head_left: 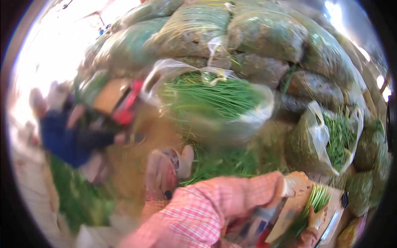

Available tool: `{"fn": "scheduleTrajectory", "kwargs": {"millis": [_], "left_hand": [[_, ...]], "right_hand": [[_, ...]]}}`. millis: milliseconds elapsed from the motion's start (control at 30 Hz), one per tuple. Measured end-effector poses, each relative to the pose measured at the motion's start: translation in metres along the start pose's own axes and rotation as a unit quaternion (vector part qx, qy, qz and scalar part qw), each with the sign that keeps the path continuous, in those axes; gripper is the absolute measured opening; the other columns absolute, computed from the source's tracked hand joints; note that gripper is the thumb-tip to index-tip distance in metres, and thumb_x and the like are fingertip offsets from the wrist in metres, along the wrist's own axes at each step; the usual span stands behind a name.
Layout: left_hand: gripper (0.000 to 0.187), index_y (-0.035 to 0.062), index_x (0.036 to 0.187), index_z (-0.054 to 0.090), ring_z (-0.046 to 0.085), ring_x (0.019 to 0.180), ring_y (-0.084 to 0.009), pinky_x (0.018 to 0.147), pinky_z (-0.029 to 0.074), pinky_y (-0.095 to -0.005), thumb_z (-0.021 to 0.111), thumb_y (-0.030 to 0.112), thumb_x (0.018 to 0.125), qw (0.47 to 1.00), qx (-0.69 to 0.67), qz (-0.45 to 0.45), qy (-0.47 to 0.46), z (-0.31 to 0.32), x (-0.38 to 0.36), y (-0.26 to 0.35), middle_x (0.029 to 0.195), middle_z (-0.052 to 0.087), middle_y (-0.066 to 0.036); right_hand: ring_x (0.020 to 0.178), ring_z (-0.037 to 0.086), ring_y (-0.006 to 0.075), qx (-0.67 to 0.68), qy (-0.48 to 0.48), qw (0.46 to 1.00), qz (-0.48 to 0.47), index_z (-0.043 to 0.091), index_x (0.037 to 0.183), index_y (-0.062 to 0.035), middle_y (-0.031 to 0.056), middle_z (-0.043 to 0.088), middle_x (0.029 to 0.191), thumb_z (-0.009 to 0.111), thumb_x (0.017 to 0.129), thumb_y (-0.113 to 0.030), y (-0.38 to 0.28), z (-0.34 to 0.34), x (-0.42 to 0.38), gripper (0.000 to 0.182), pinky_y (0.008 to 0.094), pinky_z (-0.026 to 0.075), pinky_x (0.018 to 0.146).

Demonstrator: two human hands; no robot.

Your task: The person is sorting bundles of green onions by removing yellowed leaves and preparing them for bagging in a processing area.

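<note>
At the lower right, a bundle of long green stalks (317, 197) with paler ends lies on a brown board (289, 213). My right hand (316, 218) is closed around the side of the bundle, its thumb and fingers partly showing. My left hand (297, 184), at the end of a pink checked sleeve (231, 198), rests at the board's far edge beside the bundle; its fingers are too blurred to read. A knife (329, 225) with a long bright blade lies on the board to the right of my right hand. A small black object (345, 199) sits at the board's corner.
A large open plastic bag (264, 108) full of green stalks stands ahead; a smaller open bag (320, 144) is right of it. Stuffed sacks (264, 35) are piled behind. Loose greens (227, 165) cover the floor. A person in dark blue (66, 136) bends at left.
</note>
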State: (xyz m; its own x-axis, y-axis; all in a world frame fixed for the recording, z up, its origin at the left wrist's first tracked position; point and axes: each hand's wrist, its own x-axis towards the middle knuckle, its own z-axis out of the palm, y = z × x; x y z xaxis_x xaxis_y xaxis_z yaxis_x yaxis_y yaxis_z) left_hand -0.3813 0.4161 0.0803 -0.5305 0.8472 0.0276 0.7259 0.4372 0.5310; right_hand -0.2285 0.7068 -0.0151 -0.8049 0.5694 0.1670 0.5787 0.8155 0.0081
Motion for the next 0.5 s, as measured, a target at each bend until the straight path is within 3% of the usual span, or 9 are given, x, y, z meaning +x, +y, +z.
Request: {"fn": "scheduleTrajectory", "kwargs": {"millis": [100,133,167,200,267,300,400,467,500], "left_hand": [[0.031,0.007,0.105,0.057,0.056,0.096,-0.0215,0.081,0.046,-0.0337,0.052,0.03,0.085,0.981,-0.155,-0.075,0.093,-0.047,-0.066,-0.072,0.104,0.06,-0.009],[0.031,0.0071,0.105,0.058,0.056,0.095,-0.0211,0.08,0.046,-0.0334,0.052,0.031,0.086,0.954,-0.243,-0.11,0.135,-0.057,-0.095,-0.1,0.104,0.06,-0.009],[0.032,0.0066,0.108,0.057,0.056,0.096,-0.0204,0.08,0.046,-0.033,0.055,0.028,0.085,0.907,-0.353,-0.143,0.178,-0.062,-0.125,-0.126,0.105,0.06,-0.008],[0.033,0.0061,0.11,0.056,0.056,0.097,-0.0196,0.08,0.047,-0.0326,0.058,0.026,0.084,0.843,-0.457,-0.166,0.229,-0.067,-0.154,-0.153,0.105,0.06,-0.008],[0.037,0.0038,0.115,0.053,0.056,0.096,-0.0179,0.081,0.047,-0.0311,0.061,0.019,0.082,0.746,-0.549,-0.232,0.298,-0.087,-0.218,-0.192,0.105,0.06,-0.009],[0.037,0.0023,0.116,0.052,0.056,0.095,-0.0181,0.08,0.047,-0.0302,0.061,0.018,0.083,0.722,-0.555,-0.232,0.342,-0.097,-0.253,-0.2,0.104,0.06,-0.01],[0.037,-0.0007,0.115,0.05,0.057,0.09,-0.0193,0.079,0.048,-0.029,0.06,0.016,0.083,0.625,-0.541,-0.28,0.488,-0.095,-0.343,-0.231,0.103,0.059,-0.012],[0.038,0.0,0.116,0.048,0.058,0.087,-0.0203,0.078,0.048,-0.0284,0.06,0.014,0.083,0.513,-0.538,-0.319,0.588,-0.075,-0.381,-0.254,0.099,0.059,-0.011],[0.038,0.0005,0.116,0.047,0.058,0.087,-0.0204,0.077,0.048,-0.0283,0.061,0.014,0.082,0.466,-0.552,-0.291,0.627,-0.069,-0.394,-0.259,0.1,0.058,-0.011]], "right_hand": [[0.112,0.045,0.0391,0.154,-0.055,0.98,-0.115,0.025,0.14,-0.01,0.0241,0.048,0.121,0.074,0.062,-0.026,-0.066,-0.043,0.022,0.094,0.0443,0.036,0.095],[0.114,0.044,0.0379,0.251,-0.045,0.938,-0.235,0.033,0.136,-0.0052,0.0234,0.047,0.123,0.074,0.058,-0.014,-0.117,-0.075,0.026,0.089,0.0413,0.033,0.099],[0.116,0.044,0.0366,0.272,-0.081,0.922,-0.264,0.034,0.134,-0.0013,0.0227,0.046,0.126,0.073,0.055,-0.009,-0.182,-0.113,0.019,0.088,0.04,0.033,0.1],[0.117,0.043,0.0359,0.309,-0.078,0.877,-0.359,0.035,0.132,0.0008,0.0225,0.046,0.126,0.074,0.053,-0.008,-0.235,-0.127,0.018,0.088,0.0392,0.033,0.1],[0.116,0.044,0.0363,0.285,-0.072,0.814,-0.501,0.037,0.13,0.0034,0.0218,0.048,0.123,0.075,0.051,-0.009,-0.347,-0.15,0.005,0.089,0.0396,0.033,0.1],[0.114,0.045,0.0378,0.278,-0.061,0.787,-0.548,0.037,0.131,-0.0005,0.0223,0.049,0.122,0.082,0.049,-0.015,-0.4,-0.151,-0.003,0.095,0.0417,0.034,0.099],[0.117,0.04,0.0364,0.186,-0.023,0.743,-0.642,0.031,0.134,-0.0038,0.0219,0.041,0.126,0.085,0.048,-0.021,-0.546,-0.148,-0.05,0.103,0.0462,0.031,0.101],[0.118,0.039,0.0342,0.133,0.028,0.69,-0.711,0.031,0.135,-0.0066,0.0209,0.039,0.127,0.083,0.052,-0.027,-0.624,-0.124,-0.077,0.1,0.0477,0.029,0.101],[0.119,0.038,0.0324,0.135,0.031,0.67,-0.729,0.031,0.135,-0.0072,0.0199,0.039,0.128,0.08,0.058,-0.027,-0.659,-0.11,-0.088,0.093,0.047,0.029,0.102]]}}
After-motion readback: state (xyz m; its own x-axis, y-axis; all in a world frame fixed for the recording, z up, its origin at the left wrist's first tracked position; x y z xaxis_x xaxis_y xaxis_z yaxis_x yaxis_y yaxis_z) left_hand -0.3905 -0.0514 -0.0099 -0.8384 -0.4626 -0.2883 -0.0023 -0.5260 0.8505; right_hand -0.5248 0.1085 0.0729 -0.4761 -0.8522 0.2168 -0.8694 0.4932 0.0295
